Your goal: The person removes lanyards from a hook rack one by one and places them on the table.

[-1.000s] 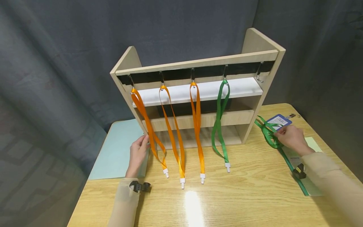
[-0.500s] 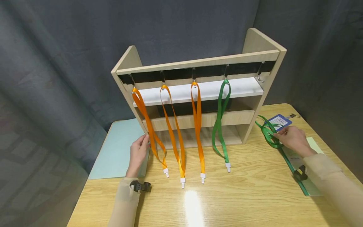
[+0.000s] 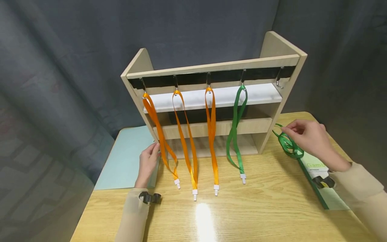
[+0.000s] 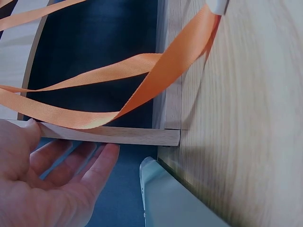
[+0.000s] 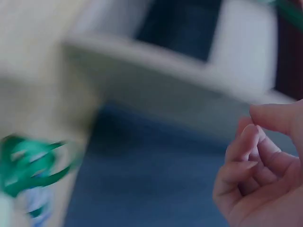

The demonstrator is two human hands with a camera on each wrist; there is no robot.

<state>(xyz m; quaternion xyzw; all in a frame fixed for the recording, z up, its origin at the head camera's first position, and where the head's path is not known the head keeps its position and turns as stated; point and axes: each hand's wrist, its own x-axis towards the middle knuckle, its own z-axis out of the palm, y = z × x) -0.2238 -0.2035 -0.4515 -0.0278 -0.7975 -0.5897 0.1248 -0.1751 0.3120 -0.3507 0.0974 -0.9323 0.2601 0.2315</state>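
A wooden rack (image 3: 217, 64) stands on the table with hooks along its upper bar. Three orange lanyards (image 3: 211, 124) and one green lanyard (image 3: 234, 127) hang from it, white clips at their lower ends. My left hand (image 3: 147, 164) grips the rack's left side panel (image 4: 109, 134), thumb on one face and fingers on the other. A second green lanyard (image 3: 288, 146) lies bunched on the table at right. Just above it is my right hand (image 3: 311, 139), thumb and forefinger tips together; in the right wrist view nothing shows between them. The blue badge holder (image 5: 40, 203) is mostly hidden.
A pale blue folder (image 3: 125, 161) lies left of the rack. Under my right forearm is a green-edged clear folder (image 3: 320, 188) with a printed cover inside. The rack's rightmost hook (image 3: 278, 82) carries no lanyard. Dark curtains (image 3: 211, 30) hang behind.
My right hand has lifted from the bunched green lanyard and moved up, now covering most of the badge holder in the head view. The lanyard stays on the table; my left hand keeps its place.
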